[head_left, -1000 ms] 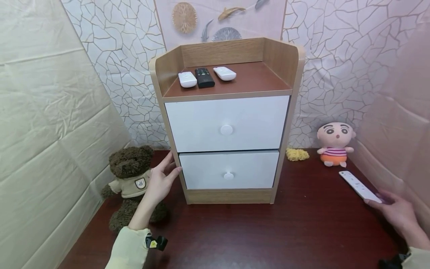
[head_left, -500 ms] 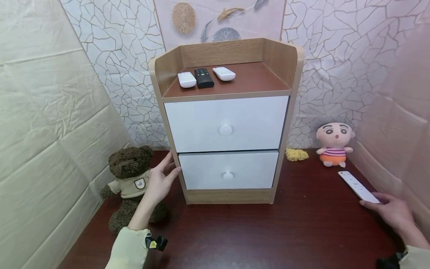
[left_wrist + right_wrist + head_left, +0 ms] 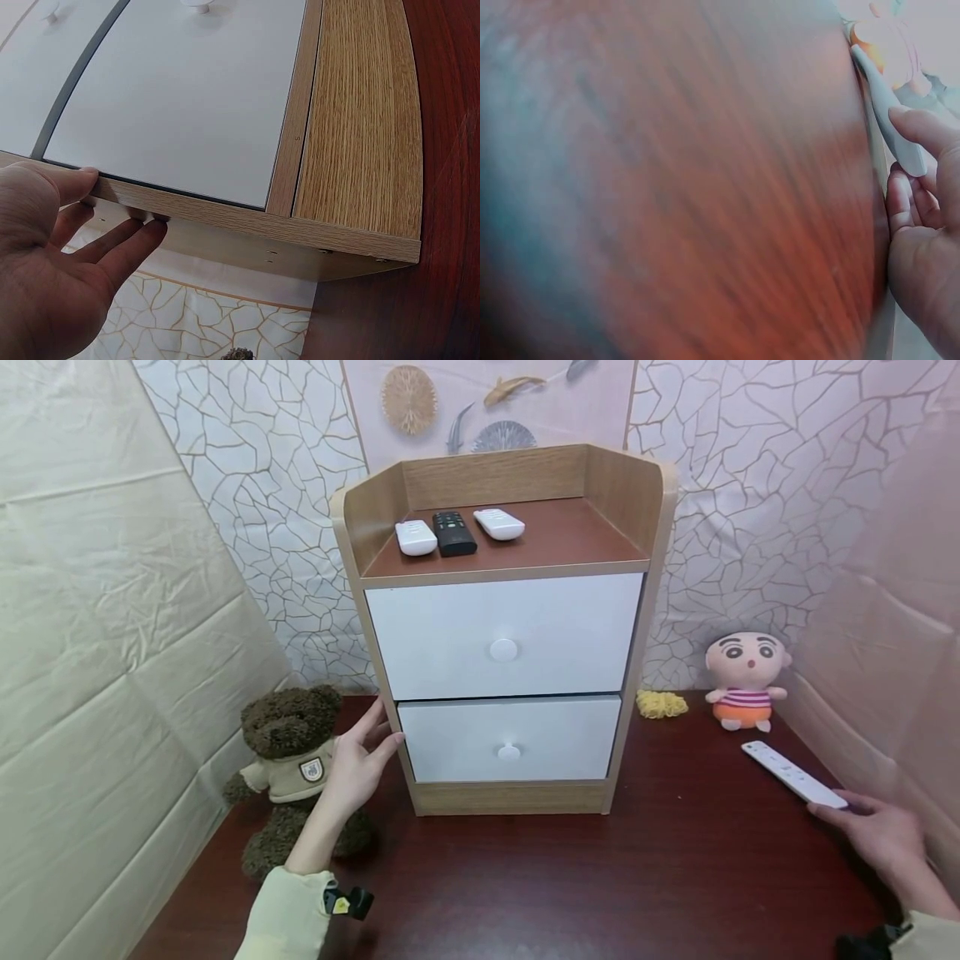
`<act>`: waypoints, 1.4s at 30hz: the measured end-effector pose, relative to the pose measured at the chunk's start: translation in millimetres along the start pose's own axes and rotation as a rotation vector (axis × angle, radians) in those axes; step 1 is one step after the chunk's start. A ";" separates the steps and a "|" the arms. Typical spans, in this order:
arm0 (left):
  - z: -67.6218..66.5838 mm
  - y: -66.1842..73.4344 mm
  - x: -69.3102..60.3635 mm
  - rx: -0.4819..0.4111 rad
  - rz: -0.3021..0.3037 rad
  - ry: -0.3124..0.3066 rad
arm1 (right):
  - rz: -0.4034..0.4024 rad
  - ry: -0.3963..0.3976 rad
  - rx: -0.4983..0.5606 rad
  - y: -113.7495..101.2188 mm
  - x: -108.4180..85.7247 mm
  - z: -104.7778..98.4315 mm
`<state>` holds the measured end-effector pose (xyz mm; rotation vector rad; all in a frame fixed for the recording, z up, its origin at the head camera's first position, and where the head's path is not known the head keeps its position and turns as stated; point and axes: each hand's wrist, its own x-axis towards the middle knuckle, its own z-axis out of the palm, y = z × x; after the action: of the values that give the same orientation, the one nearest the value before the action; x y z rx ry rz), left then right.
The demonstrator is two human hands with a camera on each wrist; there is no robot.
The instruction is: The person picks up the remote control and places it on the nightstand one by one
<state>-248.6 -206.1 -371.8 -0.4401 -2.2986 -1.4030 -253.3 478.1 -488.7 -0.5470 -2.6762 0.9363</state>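
Note:
A white remote control (image 3: 793,774) is held at its near end by my right hand (image 3: 881,835), low over the table at the right. In the right wrist view the thumb lies on the remote (image 3: 889,116), with fingers bent beneath its near end. My left hand (image 3: 358,768) holds the left edge of a wooden cabinet (image 3: 510,797) with two white drawers. As the left wrist view shows, the thumb touches the front edge and the other fingers touch the side panel. Both drawers, the upper (image 3: 450,635) and the lower (image 3: 450,743), are closed.
Two white remotes (image 3: 416,538) (image 3: 498,524) and a black remote (image 3: 453,533) lie on the cabinet top. A brown teddy bear (image 3: 296,768) sits left of the cabinet. A plush doll (image 3: 746,681) and a yellow bundle (image 3: 662,704) are at the right on the dark red table (image 3: 525,885).
My right hand has shifted slightly left, and the far end of the white remote has swung left. The left hand stays at the cabinet edge.

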 end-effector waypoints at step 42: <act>-0.7 -0.7 -0.2 -0.006 0.001 -0.003 | -0.075 0.202 0.544 -95.7 -38.8 -55.4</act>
<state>-248.6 -207.0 -372.1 -0.4460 -2.2968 -1.4105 -224.1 422.6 -389.8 -0.3872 -2.1190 1.4284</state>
